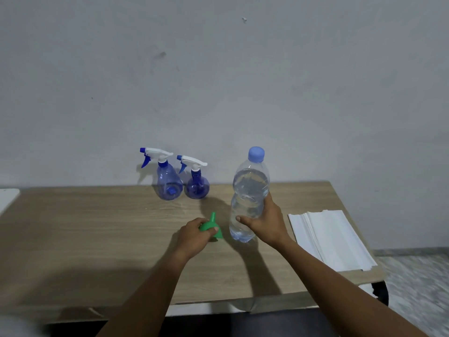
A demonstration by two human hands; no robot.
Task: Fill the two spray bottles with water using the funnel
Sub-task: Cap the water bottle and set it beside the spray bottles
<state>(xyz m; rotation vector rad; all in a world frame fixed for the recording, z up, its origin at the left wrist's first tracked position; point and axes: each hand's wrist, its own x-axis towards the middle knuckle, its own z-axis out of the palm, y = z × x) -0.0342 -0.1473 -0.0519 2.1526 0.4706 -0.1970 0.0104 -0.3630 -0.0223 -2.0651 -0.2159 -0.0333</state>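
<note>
Two blue see-through spray bottles with white and blue trigger heads stand side by side at the back of the wooden table [73, 227], the taller spray bottle [168, 181] on the left and the rounder spray bottle [197, 184] on the right. Both trigger heads are screwed on. My left hand [194, 235] grips a small green funnel [211, 227] lying on the table, spout pointing away. My right hand [266, 222] is wrapped around the lower half of a large clear water bottle [249, 190] with a blue cap, standing upright and nearly full.
A stack of white paper sheets [332, 239] lies at the table's right side. A white object [7, 198] shows at the far left edge. A grey wall rises right behind the spray bottles. The table's right edge drops to a speckled floor.
</note>
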